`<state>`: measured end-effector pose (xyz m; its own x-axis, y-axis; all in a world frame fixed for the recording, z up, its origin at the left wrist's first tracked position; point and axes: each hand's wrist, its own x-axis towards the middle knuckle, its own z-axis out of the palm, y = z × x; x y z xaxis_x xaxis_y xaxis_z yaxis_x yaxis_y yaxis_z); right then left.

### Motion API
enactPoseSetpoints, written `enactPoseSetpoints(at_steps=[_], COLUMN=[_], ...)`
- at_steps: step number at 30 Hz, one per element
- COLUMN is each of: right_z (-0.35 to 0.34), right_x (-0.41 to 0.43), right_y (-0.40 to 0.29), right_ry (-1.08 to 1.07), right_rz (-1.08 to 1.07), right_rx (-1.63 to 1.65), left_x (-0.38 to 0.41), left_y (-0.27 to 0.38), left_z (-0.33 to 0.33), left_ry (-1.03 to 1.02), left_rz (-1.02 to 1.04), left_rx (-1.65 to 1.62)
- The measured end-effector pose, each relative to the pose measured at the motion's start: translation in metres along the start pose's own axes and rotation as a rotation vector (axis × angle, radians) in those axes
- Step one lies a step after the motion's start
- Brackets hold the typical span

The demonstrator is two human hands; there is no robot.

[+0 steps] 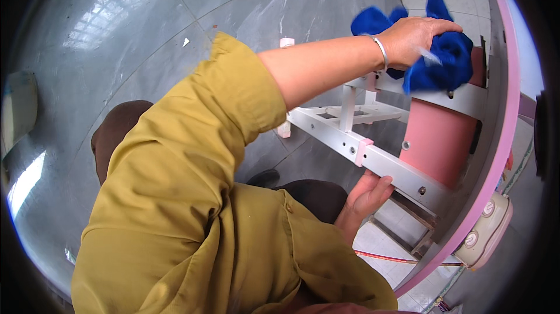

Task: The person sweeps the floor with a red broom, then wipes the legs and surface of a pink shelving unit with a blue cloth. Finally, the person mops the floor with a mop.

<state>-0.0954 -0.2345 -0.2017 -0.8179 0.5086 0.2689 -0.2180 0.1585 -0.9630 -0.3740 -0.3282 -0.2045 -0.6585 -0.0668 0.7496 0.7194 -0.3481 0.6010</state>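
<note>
My left hand (409, 43), with a silver bangle on its wrist, grips a bunched blue cloth (446, 62). The cloth lies against the upper white metal rail (468, 100) of a pink-and-white furniture frame and is blurred. Lower down, my right hand (369, 193) holds the near white metal rail (393, 165) from beneath, thumb against its side and fingers partly hidden behind it. Between the two rails sits a pink panel (437, 139) with a bolt. A pink collar (363, 152) wraps the near rail. Along the right runs a curved-looking pink edge (494, 209) of the same furniture.
White crossbars (348, 108) and pink-tipped feet (284, 129) extend left over the grey tiled floor (175, 69). A beige box with two dials (485, 231) stands beyond the pink edge. A red rod or hose (385, 257) and a brown frame (407, 226) lie low at right.
</note>
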Motion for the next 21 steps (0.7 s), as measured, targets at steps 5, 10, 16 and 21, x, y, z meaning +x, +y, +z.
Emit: enactPoseSetpoints(at_steps=[5,10,16,21], right_z=[-0.003,-0.008,-0.006,-0.012], right_x=[0.003,0.002,0.002,0.002], right_y=[0.0,0.003,0.003,0.008], right_ry=[0.011,0.039,0.03,0.031], right_rz=[0.011,0.008,0.013,-0.011], right_rx=[-0.005,0.001,0.022,0.012], left_x=[-0.054,-0.145,-0.227,-0.251], left_y=[-0.034,-0.096,-0.139,-0.136], left_z=[-0.026,-0.067,-0.107,-0.116], left_ry=[-0.317,-0.454,-0.558,-0.502], left_rz=[-0.296,-0.579,-0.644,-1.071], left_rx=[0.035,0.258,0.39,0.348])
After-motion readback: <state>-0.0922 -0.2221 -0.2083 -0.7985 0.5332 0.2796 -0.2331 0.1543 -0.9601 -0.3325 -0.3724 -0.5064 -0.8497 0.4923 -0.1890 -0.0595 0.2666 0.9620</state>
